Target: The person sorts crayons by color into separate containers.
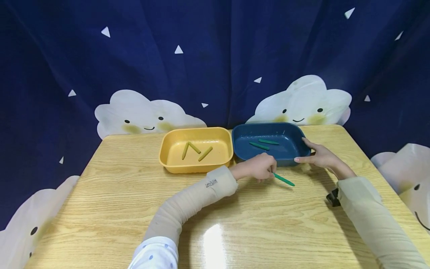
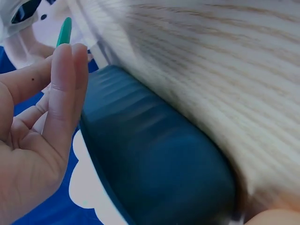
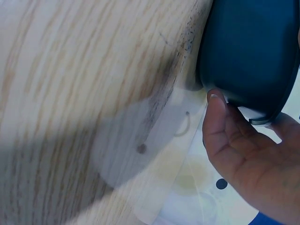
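My left hand [image 1: 258,166] pinches a green crayon [image 1: 283,179] by one end, just in front of the blue bin [image 1: 245,158]. In the left wrist view the tip of that green crayon [image 2: 64,32] pokes out past the fingertips, beside the bin's outer wall [image 2: 154,154]. My right hand [image 1: 320,156] holds the bin's right end, thumb at the front wall and a finger at the rim. The right wrist view has these fingers [image 3: 218,117] against the bin's end [image 3: 248,56]. Two green crayons [image 1: 268,142] lie inside the blue bin.
A yellow bin [image 1: 188,169] stands directly left of the blue one, with several olive-yellow crayons [image 1: 205,153] in it. Both are at the back of the wooden table [image 1: 117,209], before a dark blue curtain [image 1: 201,22] printed with clouds. A small black object [image 1: 333,198] sits at the right wrist.
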`<state>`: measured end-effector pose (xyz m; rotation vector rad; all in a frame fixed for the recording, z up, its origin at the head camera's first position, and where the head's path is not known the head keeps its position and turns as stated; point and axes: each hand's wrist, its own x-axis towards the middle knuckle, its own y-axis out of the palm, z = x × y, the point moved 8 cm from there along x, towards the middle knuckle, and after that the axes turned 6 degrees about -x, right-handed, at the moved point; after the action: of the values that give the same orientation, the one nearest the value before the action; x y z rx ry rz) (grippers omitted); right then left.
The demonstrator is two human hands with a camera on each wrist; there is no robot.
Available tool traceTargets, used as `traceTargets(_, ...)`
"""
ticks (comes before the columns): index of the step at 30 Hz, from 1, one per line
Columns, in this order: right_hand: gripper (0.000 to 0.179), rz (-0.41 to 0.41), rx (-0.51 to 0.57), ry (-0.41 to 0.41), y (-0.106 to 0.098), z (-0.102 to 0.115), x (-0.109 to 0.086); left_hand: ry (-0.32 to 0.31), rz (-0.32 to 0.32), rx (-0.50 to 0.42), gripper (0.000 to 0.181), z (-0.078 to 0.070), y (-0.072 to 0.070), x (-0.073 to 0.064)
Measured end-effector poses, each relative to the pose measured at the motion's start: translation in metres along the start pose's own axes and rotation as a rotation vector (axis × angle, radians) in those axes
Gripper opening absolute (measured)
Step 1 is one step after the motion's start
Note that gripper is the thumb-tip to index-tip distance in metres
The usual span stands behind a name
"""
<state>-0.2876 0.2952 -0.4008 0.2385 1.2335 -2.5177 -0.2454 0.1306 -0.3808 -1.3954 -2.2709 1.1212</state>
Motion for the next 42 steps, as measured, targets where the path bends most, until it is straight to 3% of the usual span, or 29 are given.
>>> traceTargets(5, 0.105, 0.007, 0.008, 0.007, 0.001, -0.002, 0.001, 0.036, -0.031, -0.07, 0.012, -0.005, -0.013, -0.002)
traceTargets(9, 0.104, 0.014, 0.024, 0.007, 0.002, -0.004, 0.001, 0.056, -0.114, -0.126, 0.01, -0.006, -0.03, -0.001)
traceTargets(15, 0.105, 0.023, 0.027, -0.008, 0.001, -0.005, 0.001, 0.0, -0.269, -0.288, 0.01, 0.001, -0.058, 0.001)
traceTargets(20, 0.107, 0.027, 0.043, 0.02, 0.002, -0.006, 0.0, -0.006, -0.347, -0.424, 0.007, 0.009, -0.075, 0.005)
traceTargets(27, 0.107, 0.027, 0.058, 0.021, 0.002, -0.005, 0.001, 0.0, -0.382, -0.578, 0.008, 0.016, -0.095, 0.016)
traceTargets(34, 0.107, 0.031, 0.067, 0.03, 0.002, -0.007, 0.0, -0.021, -0.398, -0.632, 0.013, 0.023, -0.117, 0.027)
traceTargets(42, 0.104, -0.016, -0.053, -0.024, -0.002, -0.001, 0.001, -0.068, -0.459, -0.712, 0.011, 0.037, -0.137, 0.037)
